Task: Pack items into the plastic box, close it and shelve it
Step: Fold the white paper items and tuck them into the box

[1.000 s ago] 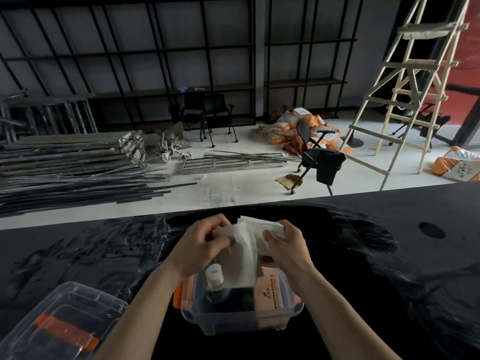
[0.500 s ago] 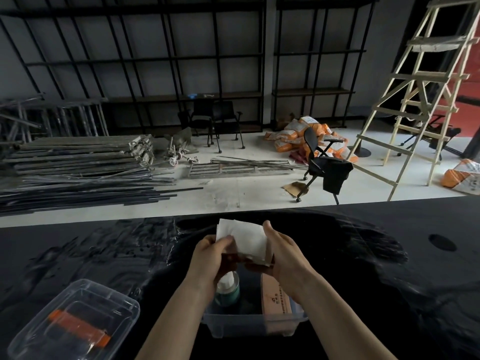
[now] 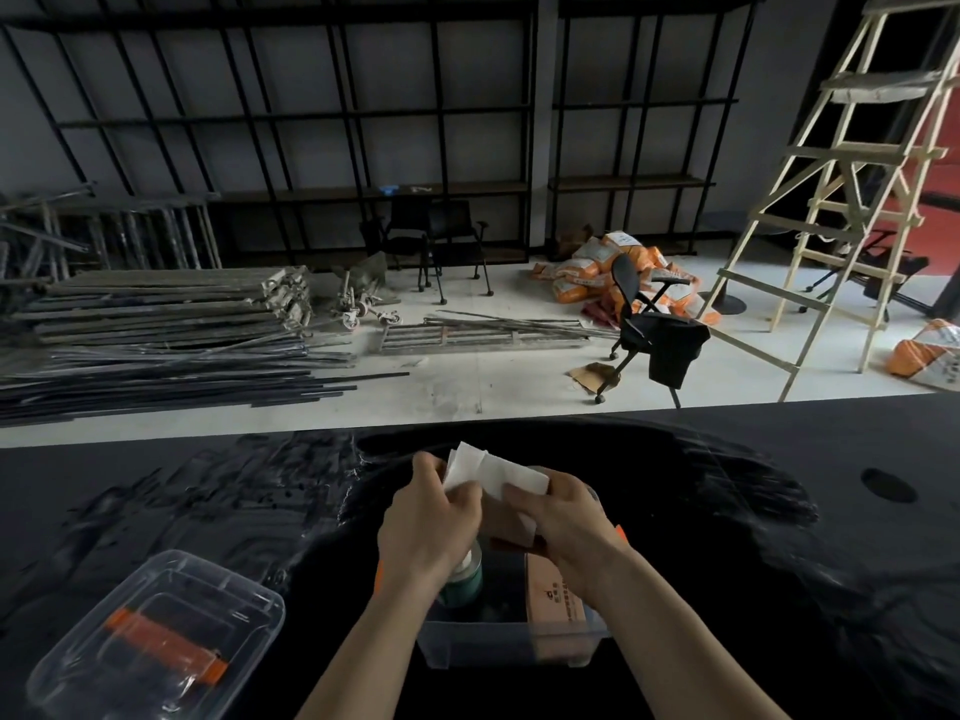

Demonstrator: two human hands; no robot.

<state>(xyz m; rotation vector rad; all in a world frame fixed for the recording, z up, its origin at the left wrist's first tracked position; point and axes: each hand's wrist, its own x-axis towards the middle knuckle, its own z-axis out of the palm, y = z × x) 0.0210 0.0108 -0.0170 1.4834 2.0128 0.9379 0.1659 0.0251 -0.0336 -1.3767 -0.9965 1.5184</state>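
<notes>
Both hands meet above the clear plastic box (image 3: 511, 649), which sits open on the black table (image 3: 779, 563) near the viewer. The left hand (image 3: 431, 522) and the right hand (image 3: 563, 517) each pinch the same folded white paper sheet (image 3: 493, 472) between thumb and curled fingers, holding it just over the far side of the box; whether they are folding it or lowering it cannot be told. Inside the box stand a white-capped bottle with a green band (image 3: 465, 576) on the left and a brown cardboard carton with printed text (image 3: 558, 597) on the right, so packing looks well under way. The paper is not yet in. The transparent lid with an orange handle strip (image 3: 156, 636) lies apart on the table to the near left, so closing is still to come, and shelving after that. Beyond the far edge of the table, a black metal shelving rack (image 3: 363, 148) lines the far wall and is probably where the box goes. The floor between holds a pile of metal bars and planks (image 3: 156, 324) at the left, a black office chair (image 3: 649, 324) tipped over, orange sacks (image 3: 597, 267) and a wooden stepladder (image 3: 852, 189) at the right. Carrying the box to the rack would mean going round the table and picking a path through that clutter.
</notes>
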